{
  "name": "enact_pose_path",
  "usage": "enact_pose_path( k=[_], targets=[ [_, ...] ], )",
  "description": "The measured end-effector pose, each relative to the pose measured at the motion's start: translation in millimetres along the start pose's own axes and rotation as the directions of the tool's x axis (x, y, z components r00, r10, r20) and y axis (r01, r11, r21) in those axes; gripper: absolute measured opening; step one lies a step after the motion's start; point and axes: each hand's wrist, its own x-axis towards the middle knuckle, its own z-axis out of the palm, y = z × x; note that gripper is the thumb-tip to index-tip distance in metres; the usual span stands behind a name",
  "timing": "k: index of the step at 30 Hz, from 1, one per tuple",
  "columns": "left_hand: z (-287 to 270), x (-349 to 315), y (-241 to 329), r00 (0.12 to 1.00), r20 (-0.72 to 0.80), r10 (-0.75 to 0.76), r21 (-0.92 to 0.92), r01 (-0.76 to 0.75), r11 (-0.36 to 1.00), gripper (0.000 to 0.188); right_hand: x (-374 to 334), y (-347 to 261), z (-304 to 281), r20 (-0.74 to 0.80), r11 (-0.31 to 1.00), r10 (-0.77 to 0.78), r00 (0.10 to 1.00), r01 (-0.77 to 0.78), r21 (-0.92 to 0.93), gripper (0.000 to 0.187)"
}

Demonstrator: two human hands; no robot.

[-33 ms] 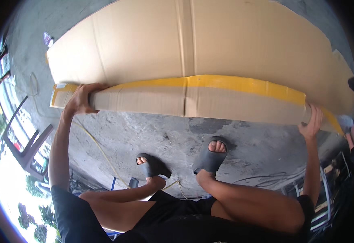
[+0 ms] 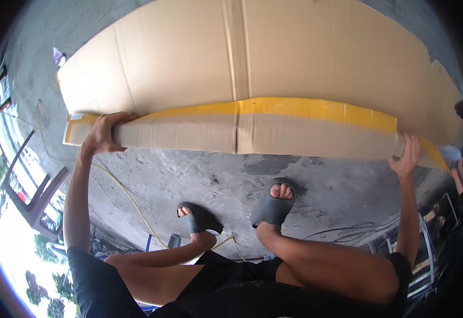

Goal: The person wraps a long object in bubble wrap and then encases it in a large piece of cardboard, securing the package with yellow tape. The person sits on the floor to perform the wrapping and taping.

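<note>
Brown creased cardboard bends in left hand and right hand.

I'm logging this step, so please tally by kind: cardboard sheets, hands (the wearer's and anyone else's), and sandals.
Folded cardboard sheet: 1
Wearer's hands: 2, left hand and right hand
Other person's hand: 1
Dark sandals: 2
Total: 6

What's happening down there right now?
A person in dark sandals has both hands on a big brown cardboard sheet spread over the grey floor. The left hand grips the folded near edge toward its left end, and the right hand grips it toward the right. Yellow tape runs along that fold. Another person's hand is close to the right end; whether it touches the cardboard is unclear.
</note>
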Motion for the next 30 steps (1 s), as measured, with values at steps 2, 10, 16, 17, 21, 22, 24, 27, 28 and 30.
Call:
enact_pose_path(
  k=[2, 10, 16, 17, 21, 22, 24, 27, 28, 30],
  targets=[
    [0.8, -0.4, 0.5, 0.998, 0.019, -0.059, -0.044, 0.060, 0.997, 0.082, 5.3, 7.8, 2.9, -0.009, 0.999, -0.031, 0.999, 0.030, -0.039, 0.088],
    [1.4, -6.7, 3.9, 0.990, -0.104, 0.096, 0.232, -0.070, 0.970, 0.086, 16.3, 14.6, -4.9, 0.194, 0.999, 0.015, 0.981, -0.024, 0.044, 0.086],
    [19.1, -26.2, 14.4, 0.958, -0.284, -0.049, 0.048, 0.065, 0.997, 0.088, 29.4, 23.3, -8.2, 0.147, 0.992, -0.107, 0.983, 0.096, 0.080, 0.079],
    [25.7, -27.5, 12.4, 0.933, -0.354, 0.061, 0.180, 0.004, 0.984, 0.083, 32.2, 23.6, -8.2, 0.154, 0.994, -0.105, 0.983, 0.097, 0.057, 0.079],
    [49.4, -28.0, -5.7, 0.820, -0.492, 0.291, 0.474, -0.027, 0.880, 0.071, 43.0, 18.2, -7.7, 0.231, 0.991, -0.025, 0.973, -0.006, 0.132, 0.077],
    [52.5, -28.0, -10.6, 0.822, -0.505, 0.264, 0.473, 0.007, 0.881, 0.069, 44.6, 15.6, -8.7, 0.246, 0.987, 0.007, 0.969, -0.046, 0.154, 0.078],
    [54.3, -29.3, -18.4, 0.825, -0.519, 0.224, 0.430, 0.026, 0.902, 0.070, 47.0, 11.7, -12.1, 0.217, 0.987, 0.000, 0.976, -0.036, 0.158, 0.079],
    [48.2, -26.7, -22.6, 0.868, -0.468, 0.169, 0.400, 0.037, 0.916, 0.075, 50.8, 10.1, -16.5, 0.144, 0.993, -0.065, 0.988, 0.050, 0.106, 0.075],
    [45.1, -24.8, -22.0, 0.871, -0.452, 0.191, 0.405, 0.009, 0.914, 0.079, 53.1, 11.4, -17.6, 0.125, 0.991, -0.083, 0.989, 0.069, 0.115, 0.072],
    [37.8, -20.8, -19.3, 0.898, -0.428, 0.104, 0.288, 0.026, 0.957, 0.084, 58.5, 14.9, -21.1, 0.267, 0.988, -0.014, 0.964, -0.027, 0.151, 0.070]
  ],
)
